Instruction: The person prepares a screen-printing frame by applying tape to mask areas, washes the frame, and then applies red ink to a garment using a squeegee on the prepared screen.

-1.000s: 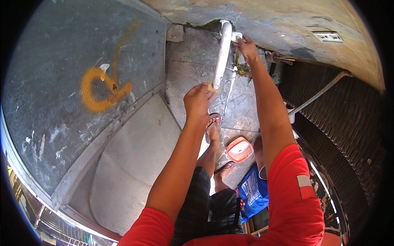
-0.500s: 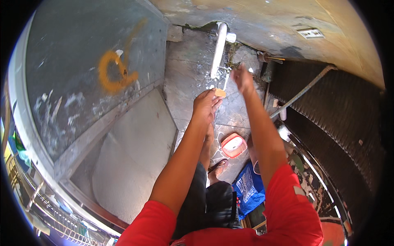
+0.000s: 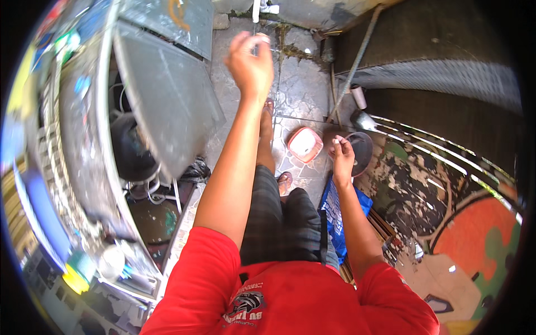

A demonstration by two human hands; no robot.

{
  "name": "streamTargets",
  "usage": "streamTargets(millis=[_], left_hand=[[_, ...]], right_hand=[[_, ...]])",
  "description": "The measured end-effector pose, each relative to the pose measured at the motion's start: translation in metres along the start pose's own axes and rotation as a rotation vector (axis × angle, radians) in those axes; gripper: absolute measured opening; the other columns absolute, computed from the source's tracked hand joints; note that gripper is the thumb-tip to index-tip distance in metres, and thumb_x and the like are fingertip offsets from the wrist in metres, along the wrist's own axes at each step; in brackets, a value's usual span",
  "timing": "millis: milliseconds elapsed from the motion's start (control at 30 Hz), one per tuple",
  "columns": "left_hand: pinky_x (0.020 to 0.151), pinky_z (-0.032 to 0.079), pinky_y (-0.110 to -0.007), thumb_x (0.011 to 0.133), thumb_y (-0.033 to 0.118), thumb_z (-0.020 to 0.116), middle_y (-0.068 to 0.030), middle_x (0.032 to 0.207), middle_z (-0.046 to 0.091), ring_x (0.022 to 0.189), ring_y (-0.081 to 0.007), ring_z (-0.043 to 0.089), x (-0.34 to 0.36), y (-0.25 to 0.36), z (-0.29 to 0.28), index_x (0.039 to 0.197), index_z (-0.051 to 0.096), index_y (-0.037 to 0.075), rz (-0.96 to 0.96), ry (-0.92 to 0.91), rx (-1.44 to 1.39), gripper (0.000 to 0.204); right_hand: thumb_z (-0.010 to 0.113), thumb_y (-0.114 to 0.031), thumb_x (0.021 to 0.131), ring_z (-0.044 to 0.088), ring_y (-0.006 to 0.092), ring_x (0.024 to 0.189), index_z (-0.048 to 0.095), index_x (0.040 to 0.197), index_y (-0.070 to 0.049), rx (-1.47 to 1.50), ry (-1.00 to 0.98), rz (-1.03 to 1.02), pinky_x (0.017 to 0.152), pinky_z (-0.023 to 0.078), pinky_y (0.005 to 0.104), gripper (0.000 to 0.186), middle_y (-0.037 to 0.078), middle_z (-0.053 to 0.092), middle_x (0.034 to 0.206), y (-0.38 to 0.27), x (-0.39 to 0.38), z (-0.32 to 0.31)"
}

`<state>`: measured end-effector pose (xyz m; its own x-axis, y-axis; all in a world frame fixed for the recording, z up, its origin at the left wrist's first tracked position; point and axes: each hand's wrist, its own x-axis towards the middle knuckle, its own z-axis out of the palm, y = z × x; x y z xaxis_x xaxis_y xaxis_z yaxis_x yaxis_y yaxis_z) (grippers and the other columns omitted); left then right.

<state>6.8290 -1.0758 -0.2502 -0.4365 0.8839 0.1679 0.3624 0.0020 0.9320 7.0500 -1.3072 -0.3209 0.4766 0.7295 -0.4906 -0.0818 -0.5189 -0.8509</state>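
Observation:
My left hand (image 3: 249,64) is raised over the paved floor, below a white pipe (image 3: 256,11) with a white fitting (image 3: 269,9) at the wall, apart from both. Its fingers are curled and slightly blurred; whatever they hold is hidden. My right hand (image 3: 344,153) is lower, over a dark round tub (image 3: 363,151), its fingers drawn together on something too small to make out. A red container with white contents (image 3: 305,144) sits on the floor left of that hand, above my feet.
At left stand a grey metal cabinet with an open panel (image 3: 164,100) and a cluttered rack (image 3: 78,162). At right are a dark corrugated panel (image 3: 435,111), a leaning rod (image 3: 363,50), a blue bag (image 3: 357,204) and a painted board (image 3: 474,240).
The view has tipped down and back. My left hand has risen away from the pipe; the tan piece it held is no longer visible. My right hand has left the fitting and come down beside the tub.

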Motion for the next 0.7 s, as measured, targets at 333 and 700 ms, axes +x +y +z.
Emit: streamTargets(millis=[333, 700], left_hand=[[0.075, 0.048, -0.032, 0.087, 0.024, 0.059, -0.0039, 0.098, 0.060, 0.090, -0.0168, 0.056, -0.250, 0.156, -0.251, 0.100, 0.059, 0.008, -1.169, -0.227, -1.023, 0.021], [0.099, 0.024, -0.055, 0.081, 0.036, 0.065, -0.0037, 0.119, 0.046, 0.115, -0.0256, 0.042, -0.468, 0.162, -0.582, 0.109, 0.053, 0.013, -1.034, 0.014, -1.073, 0.038]], right_hand=[[0.073, -0.004, 0.065, 0.058, 0.0279, 0.084, 0.058, 0.104, -0.006, -0.657, -0.219, -1.271, 0.073, 0.048, 0.0350, 0.042, 0.011, 0.058, 0.103, -0.177, -0.289, -0.023], [0.071, -0.007, 0.064, 0.058, 0.0252, 0.084, 0.063, 0.082, -0.008, -0.462, -0.715, -1.658, 0.070, 0.048, 0.0358, 0.020, 0.005, 0.062, 0.091, -0.076, -0.600, 0.042]])
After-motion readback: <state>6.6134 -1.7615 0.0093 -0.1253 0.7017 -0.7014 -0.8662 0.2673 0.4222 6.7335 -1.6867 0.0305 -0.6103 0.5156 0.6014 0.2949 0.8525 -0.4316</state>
